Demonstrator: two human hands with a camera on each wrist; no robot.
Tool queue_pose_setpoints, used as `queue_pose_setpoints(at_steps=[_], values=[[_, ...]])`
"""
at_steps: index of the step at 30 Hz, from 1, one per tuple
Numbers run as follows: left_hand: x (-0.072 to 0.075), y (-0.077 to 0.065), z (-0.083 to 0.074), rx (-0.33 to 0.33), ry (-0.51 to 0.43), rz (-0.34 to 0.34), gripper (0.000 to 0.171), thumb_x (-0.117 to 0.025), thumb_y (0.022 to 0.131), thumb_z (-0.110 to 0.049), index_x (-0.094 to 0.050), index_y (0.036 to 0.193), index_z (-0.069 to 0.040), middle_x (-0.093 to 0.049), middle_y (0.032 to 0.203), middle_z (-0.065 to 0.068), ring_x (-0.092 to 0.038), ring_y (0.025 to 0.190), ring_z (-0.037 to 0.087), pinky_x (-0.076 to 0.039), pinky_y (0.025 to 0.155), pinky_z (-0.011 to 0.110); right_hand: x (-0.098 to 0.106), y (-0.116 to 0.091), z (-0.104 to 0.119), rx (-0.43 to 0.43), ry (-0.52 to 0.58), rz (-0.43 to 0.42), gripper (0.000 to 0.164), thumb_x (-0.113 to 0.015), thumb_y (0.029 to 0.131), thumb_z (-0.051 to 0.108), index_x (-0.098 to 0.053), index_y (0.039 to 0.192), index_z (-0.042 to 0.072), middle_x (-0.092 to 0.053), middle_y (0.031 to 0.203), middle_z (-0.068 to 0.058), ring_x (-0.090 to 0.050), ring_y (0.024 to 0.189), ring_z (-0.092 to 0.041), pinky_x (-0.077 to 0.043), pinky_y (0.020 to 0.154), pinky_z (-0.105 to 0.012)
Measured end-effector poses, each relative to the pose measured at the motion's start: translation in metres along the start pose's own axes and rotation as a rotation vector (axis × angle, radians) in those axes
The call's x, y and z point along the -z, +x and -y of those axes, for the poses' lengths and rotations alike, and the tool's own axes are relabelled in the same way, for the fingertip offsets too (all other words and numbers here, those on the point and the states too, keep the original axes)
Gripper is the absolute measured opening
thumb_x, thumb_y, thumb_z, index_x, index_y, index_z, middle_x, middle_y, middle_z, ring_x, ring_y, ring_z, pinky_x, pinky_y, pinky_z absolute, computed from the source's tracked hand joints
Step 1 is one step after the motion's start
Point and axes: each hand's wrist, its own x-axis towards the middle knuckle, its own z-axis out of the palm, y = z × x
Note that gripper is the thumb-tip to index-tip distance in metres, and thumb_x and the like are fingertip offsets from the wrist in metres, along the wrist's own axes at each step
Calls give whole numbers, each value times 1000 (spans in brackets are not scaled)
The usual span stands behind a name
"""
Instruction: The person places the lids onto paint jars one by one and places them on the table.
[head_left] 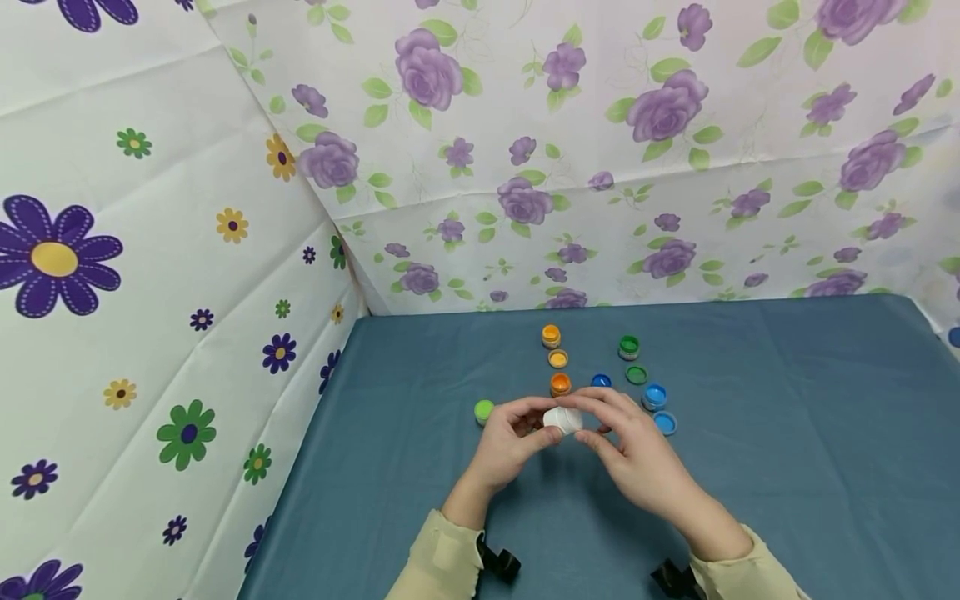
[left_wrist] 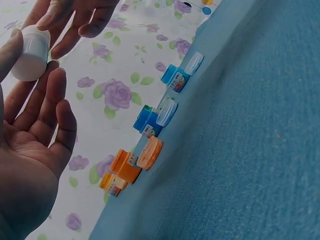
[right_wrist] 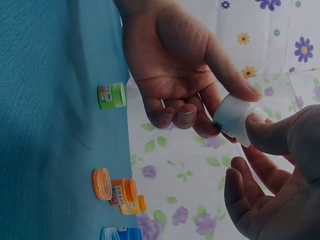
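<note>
A small white paint jar point(head_left: 562, 419) is held up above the table between both hands. My left hand point(head_left: 510, 440) grips its body point(left_wrist: 30, 62) with thumb and fingers. From the other side, the right hand point(head_left: 641, 458) pinches the lid end, its thumb point(right_wrist: 267, 132) lying along the white plastic. A bit of label shows on the jar in the right wrist view; the rest is covered by fingers. Just left of the left hand stands a light green paint jar point(head_left: 483, 411), and an orange jar point(head_left: 560, 383) stands right behind the hands.
Open paint jars with lids lying beside them stand behind the hands: a yellow-orange jar point(head_left: 551, 335), a dark green jar point(head_left: 628, 347) and a light blue jar point(head_left: 654, 396). A dark blue jar point(head_left: 601, 381) is partly hidden. Flowered cloth point(head_left: 525, 200) hangs behind the blue-covered table point(head_left: 825, 467).
</note>
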Motion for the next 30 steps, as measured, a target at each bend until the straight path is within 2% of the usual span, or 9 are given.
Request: queue_pose_setpoints(at_steps=[5,10,13,16,19,22,23,26,30], values=[[0,-2,1,-14,18,5,52,-78,101,-34,-70,130,9,-72,109,19,-67,89,15,-61,80,36,-1,-2,1,-10,-71,-20,43,-81,98,16,-71,139,22,-66,136,5,-59,120,-20,-57,83,-41],[-2,-2,0,-43,71,44,39,-81,100,-22,-73,128,3,-73,113,20,-68,91,25,-62,81,47,-1,-4,3,-87,-260,-44,25,-79,98,46,-75,110,24,-70,110,6,-59,107,-19,-54,78,-42],[-3,0,-1,-62,95,77,35,-82,99,-16,-73,128,2,-73,114,20,-68,91,23,-62,80,48,1,-2,5,-132,-335,-23,34,-67,104,55,-68,85,26,-63,86,8,-55,86,-15,-48,66,-37],[-4,4,-4,-60,108,88,36,-81,99,-18,-73,128,2,-73,116,20,-67,91,19,-61,80,48,7,2,7,-184,-327,7,50,-52,111,56,-66,73,26,-51,66,9,-49,68,-12,-41,58,-33],[-5,5,-6,-40,107,72,40,-81,100,-26,-73,129,1,-73,116,20,-66,91,22,-61,81,48,14,3,7,-222,-298,8,60,-44,115,54,-63,65,26,-44,56,9,-45,54,-13,-38,52,-32],[-6,2,-7,-14,77,48,46,-79,101,-33,-72,130,2,-73,112,19,-66,89,24,-61,82,48,21,0,6,-219,-278,-27,56,-44,116,50,-60,69,24,-50,60,8,-46,52,-12,-40,51,-32],[-7,2,-7,-9,59,37,47,-78,102,-34,-72,131,3,-73,110,18,-67,89,23,-62,81,49,23,0,6,-214,-270,-35,51,-45,116,49,-65,76,24,-55,66,9,-49,56,-11,-42,53,-32],[-6,2,-8,-1,5,6,49,-77,103,-32,-69,133,6,-72,107,10,-68,88,17,-62,81,56,27,1,6,-175,-233,-34,36,-49,115,46,-75,110,22,-69,94,7,-60,76,-9,-51,64,-34],[-4,3,-7,-6,-35,-14,48,-76,104,-27,-67,134,9,-72,107,0,-68,88,13,-60,81,60,29,4,5,-73,-213,35,35,-56,114,37,-64,146,23,-68,122,6,-63,93,-7,-55,73,-34]])
